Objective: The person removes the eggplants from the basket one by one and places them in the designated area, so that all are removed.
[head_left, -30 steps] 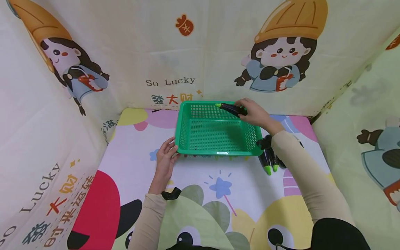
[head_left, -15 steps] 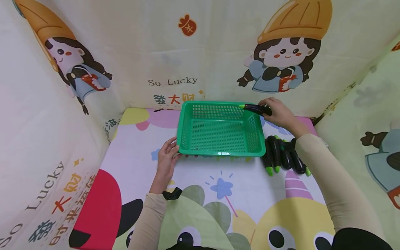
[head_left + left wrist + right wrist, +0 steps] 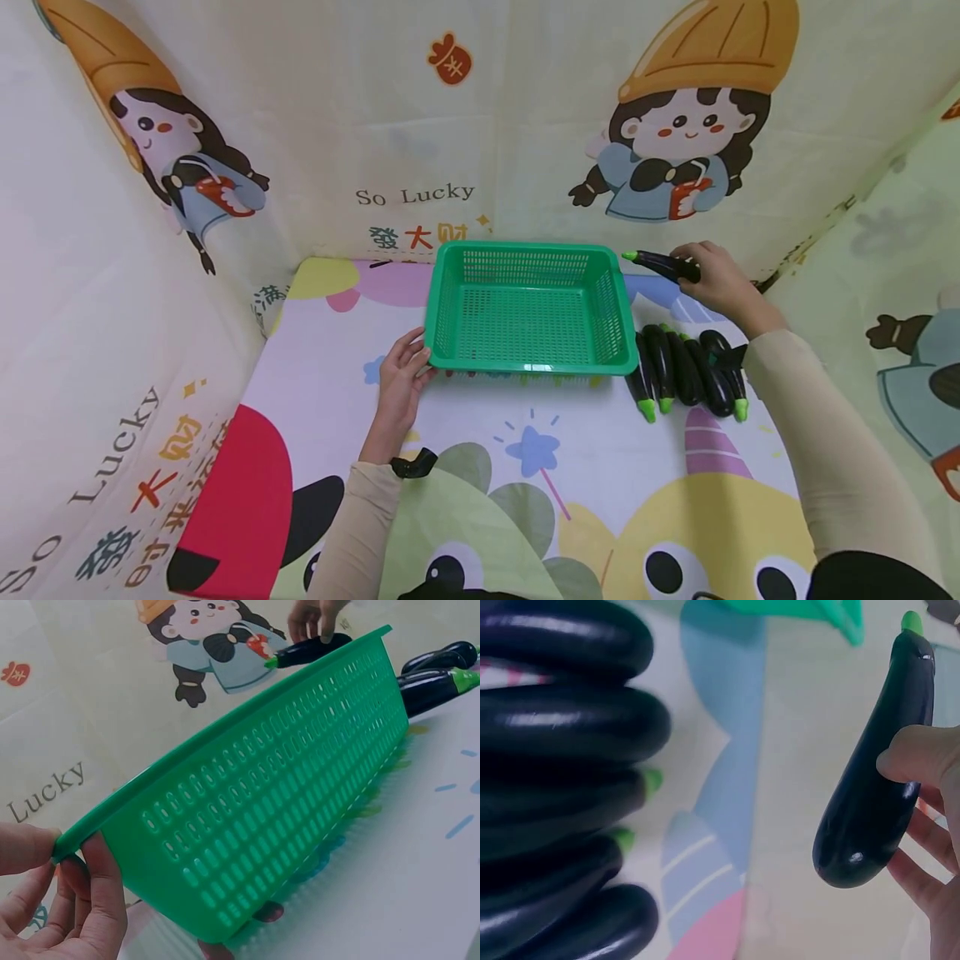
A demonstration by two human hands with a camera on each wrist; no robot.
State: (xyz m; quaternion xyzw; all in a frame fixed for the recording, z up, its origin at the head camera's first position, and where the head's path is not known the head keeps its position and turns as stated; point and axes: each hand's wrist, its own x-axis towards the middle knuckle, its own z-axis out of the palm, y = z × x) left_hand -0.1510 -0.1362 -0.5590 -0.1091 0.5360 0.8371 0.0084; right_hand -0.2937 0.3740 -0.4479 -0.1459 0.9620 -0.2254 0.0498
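Observation:
A green plastic basket (image 3: 525,371) with slotted walls stands on the table, its inside bare. My left hand (image 3: 401,379) pinches the rim at the basket's near left corner; in the left wrist view the thumb (image 3: 26,847) lies over the rim with fingers beneath. Beyond the basket's far right corner, my right hand (image 3: 723,283) grips a dark eggplant (image 3: 663,265) with a green stem end pointing left. The right wrist view shows that eggplant (image 3: 874,772) held between thumb and fingers, off the table. Several more eggplants (image 3: 686,371) lie side by side against the basket's right side.
A patterned cloth (image 3: 495,442) covers the table. Printed fabric walls (image 3: 525,125) rise behind and at both sides, with the back wall close behind the basket. The row of eggplants (image 3: 562,724) lies just beside the right hand.
My right hand has carried the eggplant rightward, from over the basket to beyond its right edge. The row of eggplants has come more into view. The left hand keeps its hold on the rim.

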